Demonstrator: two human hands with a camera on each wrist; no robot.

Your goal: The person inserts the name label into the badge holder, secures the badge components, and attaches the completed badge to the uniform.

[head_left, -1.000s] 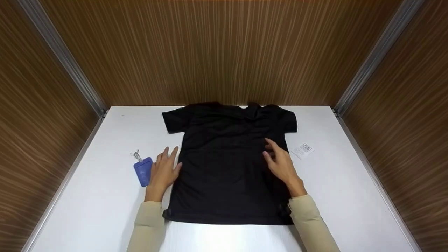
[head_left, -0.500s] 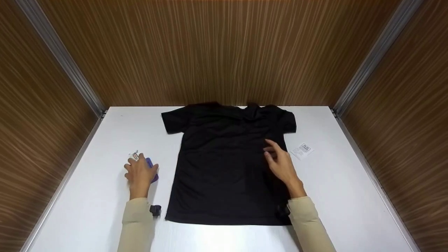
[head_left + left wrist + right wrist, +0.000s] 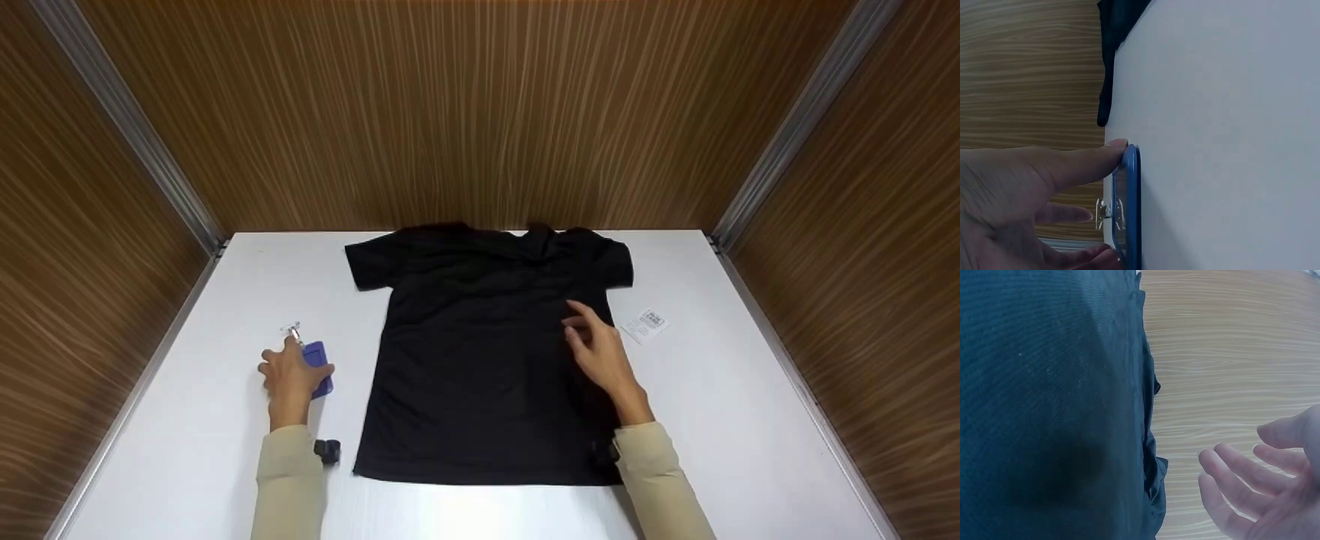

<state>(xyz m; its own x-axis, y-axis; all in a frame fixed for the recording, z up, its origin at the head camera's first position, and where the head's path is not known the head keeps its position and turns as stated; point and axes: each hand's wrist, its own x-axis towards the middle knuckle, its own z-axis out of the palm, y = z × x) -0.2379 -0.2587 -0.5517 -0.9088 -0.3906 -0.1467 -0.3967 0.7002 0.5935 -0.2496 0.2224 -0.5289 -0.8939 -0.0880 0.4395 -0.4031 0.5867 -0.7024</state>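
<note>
My left hand (image 3: 289, 379) grips a blue badge holder (image 3: 316, 354) at the left of the white table, the thumb on its near-right edge. In the left wrist view the thumb and fingers span the badge holder (image 3: 1134, 208) from edge to edge, a shadow falling beside it. A metal clip (image 3: 293, 331) hangs off its far end. A black short-sleeved T-shirt (image 3: 465, 390) lies spread out in the middle. Over the shirt's right side, my right hand (image 3: 604, 356) hovers with loosely bent fingers, holding nothing; the right wrist view shows it apart from the cloth.
A small white printed card (image 3: 646, 325) lies right of the T-shirt. Wood-grain panels (image 3: 465, 112) enclose the white table (image 3: 750, 450) at the back and both sides, with metal strips along the corners.
My left hand has moved left from the shirt's edge onto the badge holder and taken hold of it. The holder has turned slightly. My right hand has stayed nearly still.
</note>
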